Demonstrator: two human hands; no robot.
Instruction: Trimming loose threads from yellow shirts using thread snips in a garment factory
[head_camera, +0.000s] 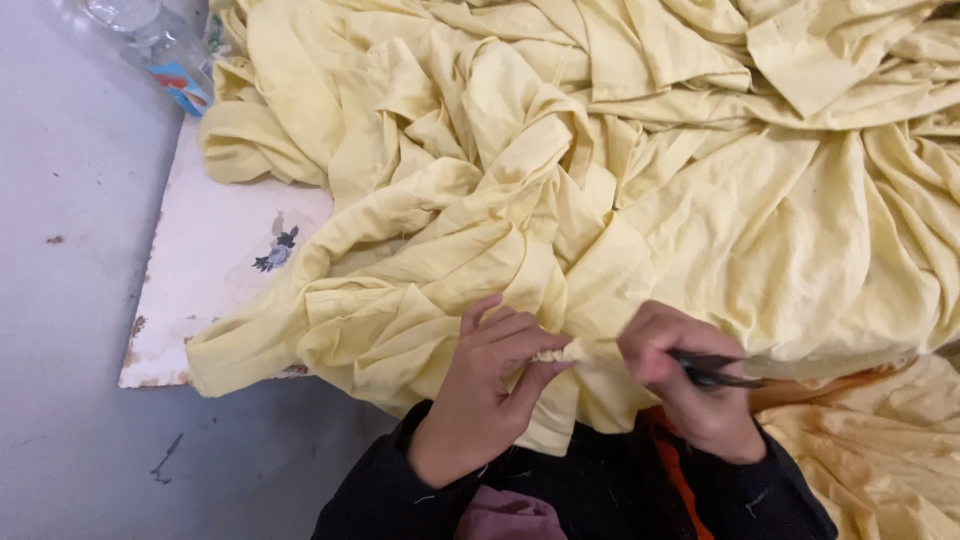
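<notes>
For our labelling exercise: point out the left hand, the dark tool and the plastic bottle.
left hand (480, 385): head view, back of the hand.
dark tool (715, 370): head view, its blades beside the right hand's fingers.
plastic bottle (160, 45): head view, its clear body.

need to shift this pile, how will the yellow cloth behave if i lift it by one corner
Probably floppy: the yellow cloth lies in deep, soft folds and bunches between the left hand's fingers. Likely light for its bulk, since it looks thin. It may drag and snag, as it spills over the white board edge.
</notes>
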